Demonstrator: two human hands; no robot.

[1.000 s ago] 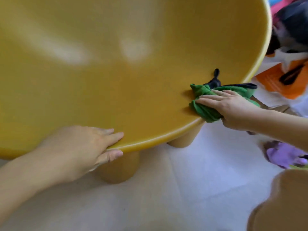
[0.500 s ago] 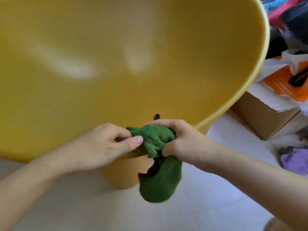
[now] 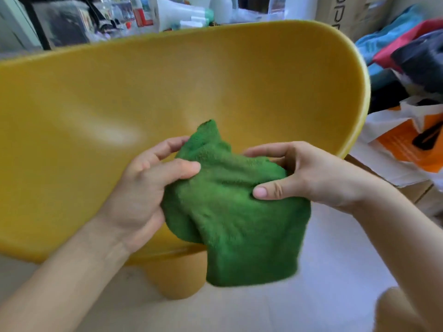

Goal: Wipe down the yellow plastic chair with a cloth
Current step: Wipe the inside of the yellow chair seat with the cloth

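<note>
we lift the green cloth (image 3: 230, 204) off the yellow chair (image 3: 167, 97). now our left hand (image 3: 146, 192) and right hand (image 3: 309, 173) both pinch it between them, in front of the seat. we fix it, then wipe more.

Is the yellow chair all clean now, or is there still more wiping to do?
Probably not yet. Done: the yellow chair shows no obvious dirt, but no wiped patch stands out. In hand: the left hand and right hand both grip the green cloth, held off the chair, perhaps to refold it. Left: getting the cloth onto the chair, maybe the chair leg too.
</note>
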